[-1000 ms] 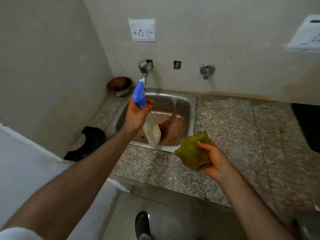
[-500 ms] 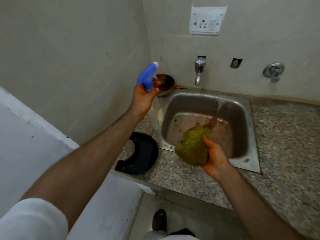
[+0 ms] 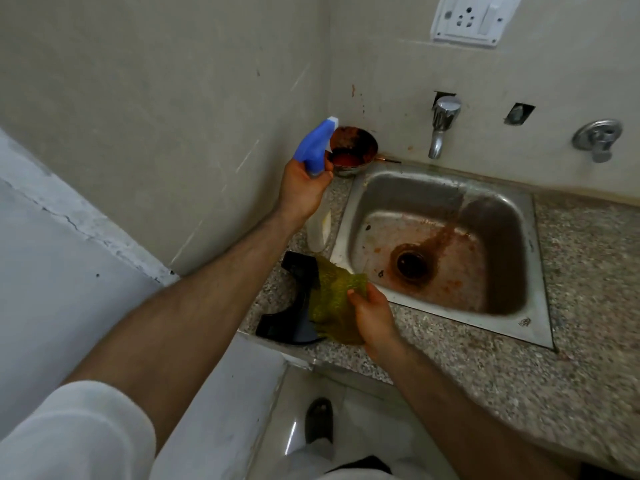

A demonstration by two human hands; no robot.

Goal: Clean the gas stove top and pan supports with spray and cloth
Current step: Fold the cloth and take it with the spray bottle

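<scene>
Head view, cloth (image 3: 330,303) under right fingers (image 3: 360,299)

Kitchen corner with a stained steel sink

Beige tiled walls (image 3: 173,81) meet above a speckled granite counter (image 3: 571,306) — set into it, a steel sink (image 3: 533,271) with rusty streaks, a tap (image 3: 441,128) over it, a white socket plate (image 3: 474,19) higher up; glossy floor tiles (image 3: 291,410) below.

A white short sleeve (image 3: 72,434) covers the left upper arm; both forearms are bare; a dark shoe (image 3: 319,420) shows at six o'clock.
</scene>
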